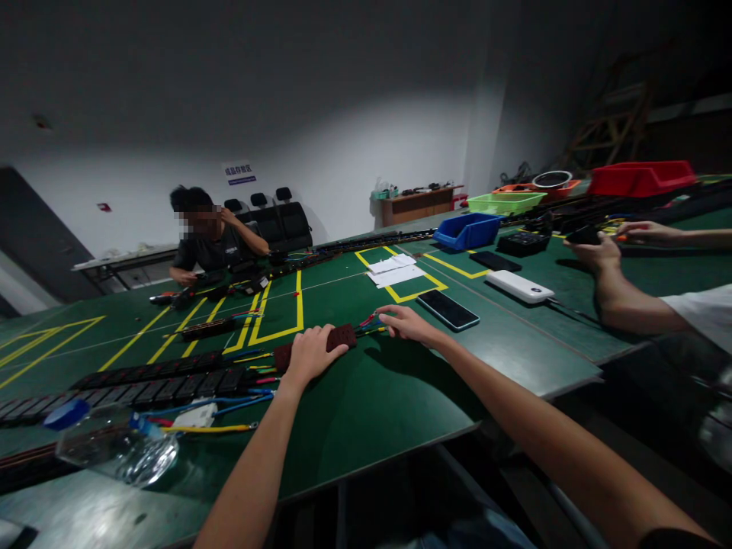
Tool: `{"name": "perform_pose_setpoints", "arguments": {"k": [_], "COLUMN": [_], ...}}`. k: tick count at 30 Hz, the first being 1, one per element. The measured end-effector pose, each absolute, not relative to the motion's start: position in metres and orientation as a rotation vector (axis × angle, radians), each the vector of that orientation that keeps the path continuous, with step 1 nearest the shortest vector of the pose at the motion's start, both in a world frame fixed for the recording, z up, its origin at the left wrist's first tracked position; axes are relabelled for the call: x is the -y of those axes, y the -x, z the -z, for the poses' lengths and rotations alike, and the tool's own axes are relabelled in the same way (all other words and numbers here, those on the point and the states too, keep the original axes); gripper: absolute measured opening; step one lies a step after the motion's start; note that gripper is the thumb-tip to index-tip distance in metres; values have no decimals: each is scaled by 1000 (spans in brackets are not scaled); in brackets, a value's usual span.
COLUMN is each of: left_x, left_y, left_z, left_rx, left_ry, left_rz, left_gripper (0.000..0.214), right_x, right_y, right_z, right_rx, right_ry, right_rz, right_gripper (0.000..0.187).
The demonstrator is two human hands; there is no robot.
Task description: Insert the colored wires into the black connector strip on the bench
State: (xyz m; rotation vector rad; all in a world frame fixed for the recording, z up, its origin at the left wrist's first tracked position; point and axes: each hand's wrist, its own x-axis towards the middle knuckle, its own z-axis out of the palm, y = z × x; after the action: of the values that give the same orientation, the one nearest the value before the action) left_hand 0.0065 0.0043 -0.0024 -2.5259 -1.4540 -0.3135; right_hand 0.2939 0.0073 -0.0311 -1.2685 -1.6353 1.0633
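Note:
My left hand [312, 357] lies over a dark reddish-brown rectangular block [345, 336], its fingers wrapped across the top and the thumb along the near side. Thin red, blue and yellow-green wires [366, 325] come out of the block's right end. There, my right hand [407, 323] pinches the wires between thumb and fingertips; the exact wire held is too small to make out. Left of my left hand lie long black segmented strips [188, 387] with blue, yellow and red wires at their ends. A phone [447, 309] lies just beyond my right hand.
A tilted clear bottle [117, 450] is at the near left. White papers [394, 271], a white power bank [519, 287] and a blue bin [467, 230] are farther back. A co-worker's hands [600, 255] hold a dark item at right; another person [209, 236] sits across the green table [343, 427].

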Motion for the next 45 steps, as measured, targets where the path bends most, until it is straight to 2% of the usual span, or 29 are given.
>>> {"name": "perform_pose_setpoints", "arguments": {"k": [3,7,10,24,31,36,45], "left_x": [-3,-3,-5,-4,-3,-4,-4], "left_y": [-7,-8,-7,-7,-8,-7,-7], "left_z": [1,-1,0,0,0,0,0], "left_rx": [1458,1488,1505,1514,1502,1498,1508], "left_ry": [2532,2540,2539,2545,2540,2551,2548], "left_rz": [305,278,265,270,282,289,279], "left_gripper": [60,61,63,64,63,62,63], "right_x": [-9,-13,-14,-11,-11,-13,-10], "right_y": [-296,-301,-305,-305,-304,-304,-297], "right_z": [32,37,38,32,33,34,38], "right_rx": [1655,1768,1827,1797,1778,1732,1845], "right_ry": [1303,1497,1603,1691,1665,1490,1552], "right_rz": [-984,-653,-536,-649,-600,-677,-669], "right_gripper": [51,43,43,51,44,49,46]}}
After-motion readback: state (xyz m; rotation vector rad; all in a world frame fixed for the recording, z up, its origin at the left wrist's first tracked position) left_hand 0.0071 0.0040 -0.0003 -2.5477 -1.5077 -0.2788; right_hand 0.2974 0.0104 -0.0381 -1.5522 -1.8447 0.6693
